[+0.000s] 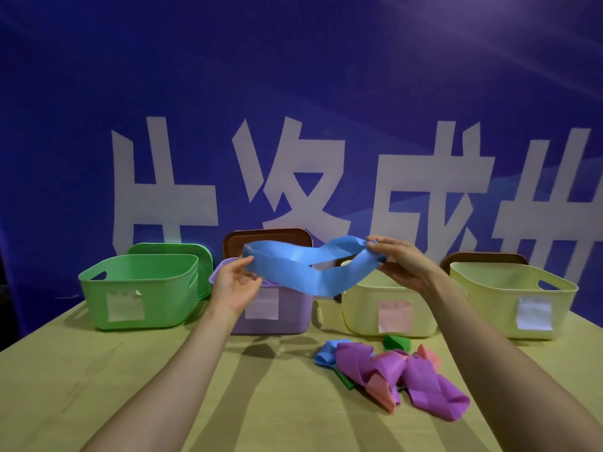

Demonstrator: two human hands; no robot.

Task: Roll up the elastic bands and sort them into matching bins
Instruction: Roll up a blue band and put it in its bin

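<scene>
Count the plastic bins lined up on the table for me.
4: a green plastic bin far left, a purple plastic bin behind the left hand, a pale yellow plastic bin below the right hand, a second pale yellow plastic bin far right. Upright lids behind could hide more.

purple bin (pixel 293 318) half hidden, labels (pixel 125 306) unreadable

A pale yellow-green flat tabletop (pixel 137 386) runs back to a tall deep-blue banner wall (pixel 293 66) printed with large white block characters (pixel 163 197). Standing on edge near the foot of that banner are a light green rounded plastic lid (pixel 182 251) at the left, a dark brown rounded lid (pixel 261 238) near the middle, and a second brown lid (pixel 479 258) further right.
</scene>
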